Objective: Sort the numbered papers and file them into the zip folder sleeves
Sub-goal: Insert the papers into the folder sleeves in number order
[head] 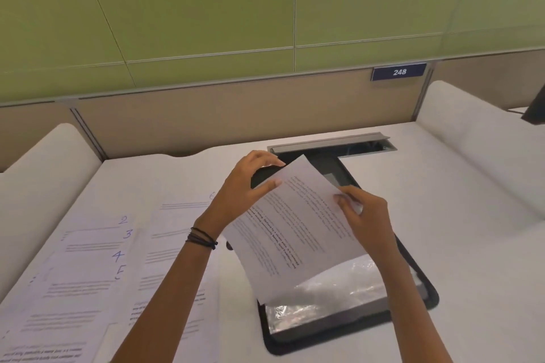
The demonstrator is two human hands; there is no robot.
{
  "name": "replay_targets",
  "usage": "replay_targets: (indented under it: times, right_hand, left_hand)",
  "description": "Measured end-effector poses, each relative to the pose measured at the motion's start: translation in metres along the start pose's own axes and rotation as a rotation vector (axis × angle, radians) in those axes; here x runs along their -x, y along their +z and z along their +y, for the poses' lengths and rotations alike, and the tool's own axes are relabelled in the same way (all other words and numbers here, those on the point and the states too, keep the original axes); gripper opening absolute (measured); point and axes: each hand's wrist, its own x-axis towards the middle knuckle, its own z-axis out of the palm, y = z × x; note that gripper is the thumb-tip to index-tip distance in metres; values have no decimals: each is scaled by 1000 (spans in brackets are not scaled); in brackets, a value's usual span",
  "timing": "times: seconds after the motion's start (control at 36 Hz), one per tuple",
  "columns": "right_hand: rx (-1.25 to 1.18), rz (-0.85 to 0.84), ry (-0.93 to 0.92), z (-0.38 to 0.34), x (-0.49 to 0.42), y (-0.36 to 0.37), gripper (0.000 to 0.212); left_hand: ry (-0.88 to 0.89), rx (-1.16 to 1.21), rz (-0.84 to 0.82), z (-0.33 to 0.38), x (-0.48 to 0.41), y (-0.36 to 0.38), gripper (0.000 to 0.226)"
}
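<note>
**Printed sheet held over the open zip folder**

The white printed paper sheet [292, 227] sits mid-frame, pinched by the left hand [241, 188] and right hand [365, 215] above the black zip folder [413, 280], whose clear plastic sleeves [333, 289] lie exposed. Handwritten-numbered white papers [97, 262] overlap on the white desk [472, 274] at lower left.

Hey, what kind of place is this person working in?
Probably a numbered study carrel or office cubicle: a white desk with low partition walls, a seat plate reading 248, and a cable hatch set in the desktop.
</note>
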Motion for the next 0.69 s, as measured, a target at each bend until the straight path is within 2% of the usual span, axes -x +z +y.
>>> replay_targets:
  times: [0.08,0.25,0.42,0.61,0.69]
  right_hand:
    - [14,12,49,20,-3,-18,18]
    - [28,48,123,57,-8,-50,35]
    - [105,61,188,95,-12,-74,18]
    - [244,67,319,142,-10,-96,17]
    - [255,82,375,159,-7,-105,24]
  left_hand:
    - [-22,-3,-20,-9,-3,21,30]
    - [-194,-12,-58,-35,8,67,36]
    - [-453,-26,-194,-56,28,113,53]
    - [-596,-6,-318,-55,48,174,57]
    - [-616,-50,-363,-46,53,201,64]
